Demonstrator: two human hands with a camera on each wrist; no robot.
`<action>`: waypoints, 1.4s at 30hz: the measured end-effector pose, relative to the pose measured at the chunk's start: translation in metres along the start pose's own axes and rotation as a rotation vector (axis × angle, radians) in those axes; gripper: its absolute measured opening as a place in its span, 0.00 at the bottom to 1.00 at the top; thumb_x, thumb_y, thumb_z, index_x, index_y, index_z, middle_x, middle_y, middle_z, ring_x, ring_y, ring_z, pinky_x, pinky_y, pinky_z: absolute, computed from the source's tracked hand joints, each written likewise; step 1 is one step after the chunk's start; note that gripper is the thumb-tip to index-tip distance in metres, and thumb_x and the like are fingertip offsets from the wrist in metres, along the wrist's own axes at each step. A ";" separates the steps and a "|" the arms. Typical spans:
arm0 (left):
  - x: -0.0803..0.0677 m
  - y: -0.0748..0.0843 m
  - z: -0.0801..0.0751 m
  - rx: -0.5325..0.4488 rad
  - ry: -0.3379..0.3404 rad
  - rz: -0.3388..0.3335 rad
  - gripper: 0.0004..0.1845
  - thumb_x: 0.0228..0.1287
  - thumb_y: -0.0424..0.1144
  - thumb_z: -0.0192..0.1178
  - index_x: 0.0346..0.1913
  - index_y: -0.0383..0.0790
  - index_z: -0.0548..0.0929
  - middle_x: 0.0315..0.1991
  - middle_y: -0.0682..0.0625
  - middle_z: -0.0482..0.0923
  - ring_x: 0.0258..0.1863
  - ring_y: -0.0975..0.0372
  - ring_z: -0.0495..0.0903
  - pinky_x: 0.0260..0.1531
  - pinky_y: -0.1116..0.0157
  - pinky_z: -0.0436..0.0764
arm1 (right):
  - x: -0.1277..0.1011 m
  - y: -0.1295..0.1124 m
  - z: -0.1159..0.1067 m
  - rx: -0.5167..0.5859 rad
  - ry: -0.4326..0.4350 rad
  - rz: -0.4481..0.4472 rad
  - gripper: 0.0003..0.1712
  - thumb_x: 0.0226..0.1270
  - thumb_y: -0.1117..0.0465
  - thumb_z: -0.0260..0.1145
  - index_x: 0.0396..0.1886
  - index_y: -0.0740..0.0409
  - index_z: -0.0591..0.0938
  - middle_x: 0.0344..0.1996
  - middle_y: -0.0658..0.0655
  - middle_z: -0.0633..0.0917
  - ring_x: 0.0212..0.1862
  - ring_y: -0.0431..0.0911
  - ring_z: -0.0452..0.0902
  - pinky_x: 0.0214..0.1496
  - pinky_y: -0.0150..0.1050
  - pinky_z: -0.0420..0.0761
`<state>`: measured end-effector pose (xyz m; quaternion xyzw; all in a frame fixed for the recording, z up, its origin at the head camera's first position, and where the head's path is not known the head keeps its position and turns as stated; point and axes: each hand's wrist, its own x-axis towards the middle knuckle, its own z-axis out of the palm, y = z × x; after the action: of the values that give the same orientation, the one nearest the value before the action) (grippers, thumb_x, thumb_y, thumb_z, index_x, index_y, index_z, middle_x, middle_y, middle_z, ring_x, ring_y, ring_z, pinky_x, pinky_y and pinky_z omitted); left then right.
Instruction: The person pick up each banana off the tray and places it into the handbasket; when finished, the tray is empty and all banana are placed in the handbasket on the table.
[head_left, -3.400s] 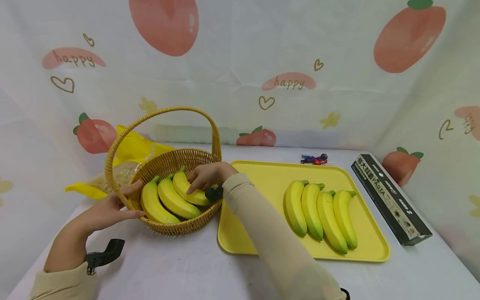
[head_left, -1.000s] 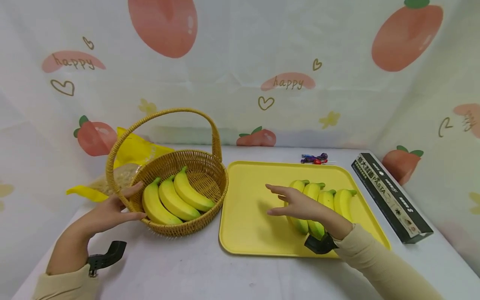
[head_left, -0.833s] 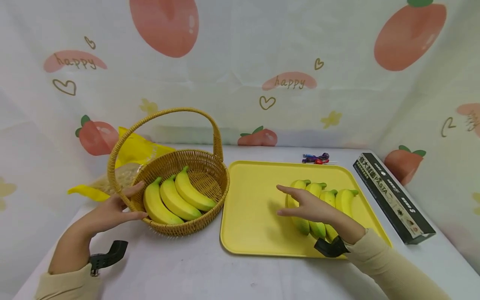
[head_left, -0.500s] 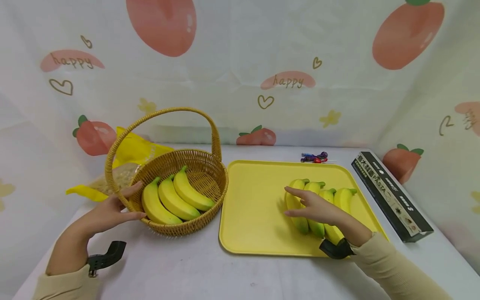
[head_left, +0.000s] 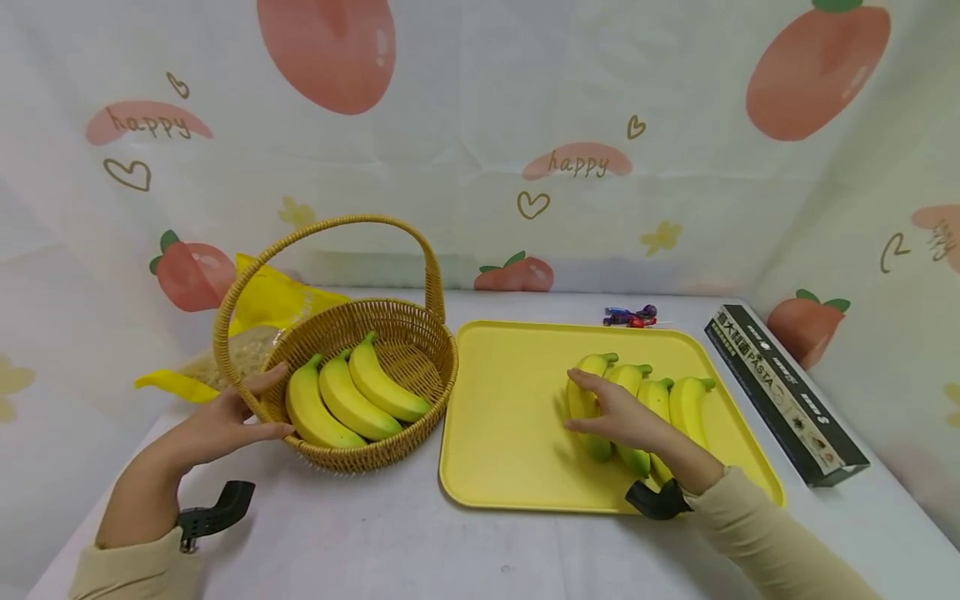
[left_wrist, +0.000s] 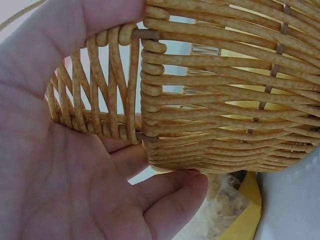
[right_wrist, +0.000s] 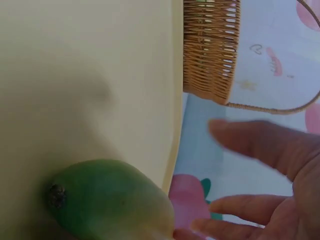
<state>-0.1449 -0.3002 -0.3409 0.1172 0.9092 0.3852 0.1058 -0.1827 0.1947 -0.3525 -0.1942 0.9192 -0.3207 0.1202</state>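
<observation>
1. Two hands show in our head view. Our left hand (head_left: 217, 425) cups the near-left wall of the wicker basket (head_left: 408, 329), fingers and thumb curled against the weave, which we judge steadies it; three bananas (head_left: 348, 402) lie side by side inside. Our right hand (head_left: 618, 417) lies over the leftmost banana (head_left: 581, 398) of the four on the yellow tray (head_left: 502, 417), fingers laid along the fruit and thumb low at its left side, a light clasp closing rather than a firm pinch. That banana sits at the left end of its row, in the right half of the tray. A pasta box (head_left: 783, 392) lies right of the tray, wrapped sweets (head_left: 628, 317) beyond its far edge, and a yellow bag (head_left: 258, 312) behind the basket.

2. Four fingers and the palm fill our left wrist view, pressed around the outside of the basket (left_wrist: 215, 95). It shows what the head view cannot: the fingers (left_wrist: 170, 197) bend under the lower curve of the weave, so the hold is a cradle and not a mere touch. The bag (left_wrist: 240, 215) peeks out below.

3. One green banana tip (right_wrist: 107, 200) rests on the tray (right_wrist: 75, 75) in our right wrist view. The fingers (right_wrist: 260, 142) stand spread above it with air between, so the clasp looks looser here than from the head. The basket (right_wrist: 210, 50) stands beyond the tray's rim.
</observation>
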 end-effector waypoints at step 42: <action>0.000 -0.001 -0.001 -0.014 -0.004 0.001 0.48 0.58 0.42 0.64 0.72 0.33 0.45 0.72 0.29 0.43 0.65 0.30 0.51 0.57 0.34 0.60 | 0.040 -0.003 0.035 0.071 0.080 0.118 0.48 0.60 0.61 0.66 0.70 0.73 0.48 0.72 0.72 0.44 0.72 0.64 0.44 0.71 0.57 0.52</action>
<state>-0.1449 -0.3011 -0.3409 0.1177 0.9062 0.3914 0.1084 -0.2052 0.1565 -0.3814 -0.1226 0.9212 -0.3529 0.1088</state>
